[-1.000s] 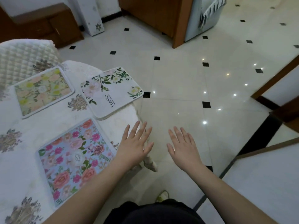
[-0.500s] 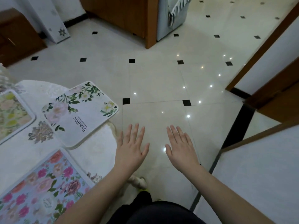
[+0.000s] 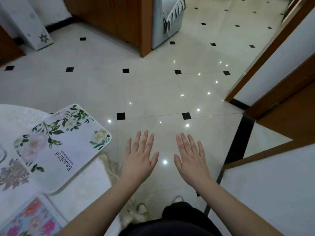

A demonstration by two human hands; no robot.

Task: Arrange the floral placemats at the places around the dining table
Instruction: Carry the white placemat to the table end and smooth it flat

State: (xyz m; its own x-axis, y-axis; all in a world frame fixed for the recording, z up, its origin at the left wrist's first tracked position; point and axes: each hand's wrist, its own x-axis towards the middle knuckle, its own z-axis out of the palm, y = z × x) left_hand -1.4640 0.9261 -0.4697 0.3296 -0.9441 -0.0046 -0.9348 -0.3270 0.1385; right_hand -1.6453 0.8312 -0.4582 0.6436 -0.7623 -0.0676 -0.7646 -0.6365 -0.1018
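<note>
Now the white placemat [image 3: 61, 147] with green leaves, pale blossoms and the word "Beautiful" lies on the cloth-covered surface [image 3: 22, 114] at its right edge, one rounded corner jutting out past that edge over the floor [image 3: 153, 92]. Its long axis runs slantwise, from the near-left up toward the far-right corner. A second placemat [image 3: 32, 220], blue with pink and red flowers, sits at the near edge of the surface and is cut off by the bottom of the view; the sliver of a third mat's rim [image 3: 2, 154] shows at the far left edge. Both hands hover over the floor, off the surface, palms down, touching nothing. The left hand [image 3: 139, 160] has its fingers [image 3: 144, 142] straight and slightly spread, and holds nothing; the right hand [image 3: 191, 162] matches it, fingers [image 3: 185, 143] straight and fanned, also empty. The white placemat lies to the left of both hands, and the left hand is the nearer one, just beside the mat's overhanging corner, while the right hand is well apart from it. Judging from how things lie, any coming adjustment would fall to the left hand, reaching leftward to the jutting corner. Beyond the hands stand a wooden cabinet [image 3: 119, 19] and a door frame [image 3: 272, 48].
</note>
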